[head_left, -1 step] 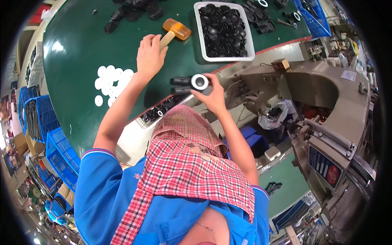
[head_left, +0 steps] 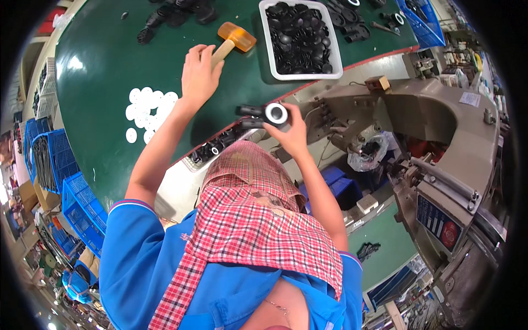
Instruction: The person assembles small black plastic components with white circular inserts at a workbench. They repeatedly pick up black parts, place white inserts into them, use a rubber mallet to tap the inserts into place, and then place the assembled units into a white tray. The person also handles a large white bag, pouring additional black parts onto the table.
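On the green table, a mallet (head_left: 237,36) with an amber head and a wooden handle lies under my left hand (head_left: 199,77), whose fingers close round the handle's end. At the table's near edge my right hand (head_left: 293,133) grips a black plastic fitting (head_left: 253,115). This fitting has a white ring (head_left: 276,114) round a dark centre on its upper face, and two black prongs point left from it. My fingers are on its right side, and the underside is hidden. Several flat white discs (head_left: 144,110) lie left of my left forearm.
A white bin (head_left: 337,66) of small black caps stands beyond my right hand. More black fittings (head_left: 184,12) lie at the table's far side. A large machine (head_left: 440,104) takes up the right. Under the table edge sits a tray of black parts (head_left: 206,153). Blue crates (head_left: 82,201) stand at left.
My right hand has moved slightly right and nearer me with the black fitting. My left hand and the mallet have hardly shifted.
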A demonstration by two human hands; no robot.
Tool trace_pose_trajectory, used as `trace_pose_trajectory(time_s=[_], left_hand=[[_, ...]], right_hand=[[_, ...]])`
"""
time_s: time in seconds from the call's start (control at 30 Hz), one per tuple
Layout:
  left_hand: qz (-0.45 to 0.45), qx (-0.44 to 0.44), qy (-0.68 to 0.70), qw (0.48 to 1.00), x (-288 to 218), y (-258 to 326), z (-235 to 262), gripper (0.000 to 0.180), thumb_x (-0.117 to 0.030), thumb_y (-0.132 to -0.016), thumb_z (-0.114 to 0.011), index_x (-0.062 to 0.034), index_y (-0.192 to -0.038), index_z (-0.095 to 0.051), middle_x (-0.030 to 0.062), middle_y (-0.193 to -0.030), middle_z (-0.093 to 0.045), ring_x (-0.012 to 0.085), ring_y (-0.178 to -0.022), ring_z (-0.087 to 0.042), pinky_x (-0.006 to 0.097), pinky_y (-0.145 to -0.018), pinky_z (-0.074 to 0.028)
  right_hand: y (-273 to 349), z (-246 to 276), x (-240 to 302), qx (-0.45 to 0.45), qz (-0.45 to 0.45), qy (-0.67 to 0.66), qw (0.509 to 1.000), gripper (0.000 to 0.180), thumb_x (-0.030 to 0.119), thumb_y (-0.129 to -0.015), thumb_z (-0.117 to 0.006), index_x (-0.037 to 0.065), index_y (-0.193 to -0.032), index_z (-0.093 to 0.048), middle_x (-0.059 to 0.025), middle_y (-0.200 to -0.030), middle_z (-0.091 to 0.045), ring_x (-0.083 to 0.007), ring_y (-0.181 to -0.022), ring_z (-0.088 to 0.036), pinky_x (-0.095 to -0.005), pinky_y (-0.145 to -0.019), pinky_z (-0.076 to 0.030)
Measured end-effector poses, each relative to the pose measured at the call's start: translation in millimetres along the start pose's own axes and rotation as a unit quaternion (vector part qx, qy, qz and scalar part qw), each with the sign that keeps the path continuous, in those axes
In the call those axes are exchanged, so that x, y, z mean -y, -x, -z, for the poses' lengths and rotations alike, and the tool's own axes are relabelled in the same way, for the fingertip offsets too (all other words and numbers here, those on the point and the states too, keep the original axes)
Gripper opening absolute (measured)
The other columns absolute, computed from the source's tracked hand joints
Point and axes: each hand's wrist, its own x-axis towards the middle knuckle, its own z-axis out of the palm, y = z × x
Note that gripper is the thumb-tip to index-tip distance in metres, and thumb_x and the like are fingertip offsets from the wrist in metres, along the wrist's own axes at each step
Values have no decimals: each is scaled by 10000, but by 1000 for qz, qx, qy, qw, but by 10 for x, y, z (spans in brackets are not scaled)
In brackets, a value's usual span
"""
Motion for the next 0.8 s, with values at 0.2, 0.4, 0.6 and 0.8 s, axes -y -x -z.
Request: trace_pose_trajectory(time_s=[0.2,0.4,0.6,0.8], left_hand=[[19,5,115,993,-203,329,322,322,-103,-872,-659,-21,-1173,-575,172,-1193,-539,351,-1065,-547,406,-903,-467],[25,27,112,993,-651,848,570,261,-84,-890,-636,-16,-1138,-596,171,-1159,-567,346,-1076,-572,410,-912,-466],[-53,124,217,967,-1362,1687,358,250,-28,-880,-608,1,-1129,-604,178,-1149,-587,351,-1093,-573,395,-939,-455],[-145,309,275,899,-2219,2500,363,264,-38,-889,-590,14,-1148,-582,187,-1155,-560,355,-1064,-560,402,-927,-450]], right_hand=[[625,-83,-1103,-68,-145,-19,987,658,274,-697,-880,-64,-1173,-575,-141,-1020,-696,-163,-890,-657,-314,-809,-529],[945,-264,-1434,-15,-171,137,976,666,361,-773,-791,-33,-1263,-571,-200,-1076,-695,-277,-924,-698,-373,-790,-540],[2498,456,-1739,-88,-215,71,970,405,251,-851,-696,6,-1169,-642,-163,-1011,-713,-278,-884,-705,-369,-783,-539],[4284,1463,-1224,-445,-124,224,858,258,126,-844,-690,29,-1080,-657,-150,-1031,-677,-336,-965,-646,-397,-843,-513]])
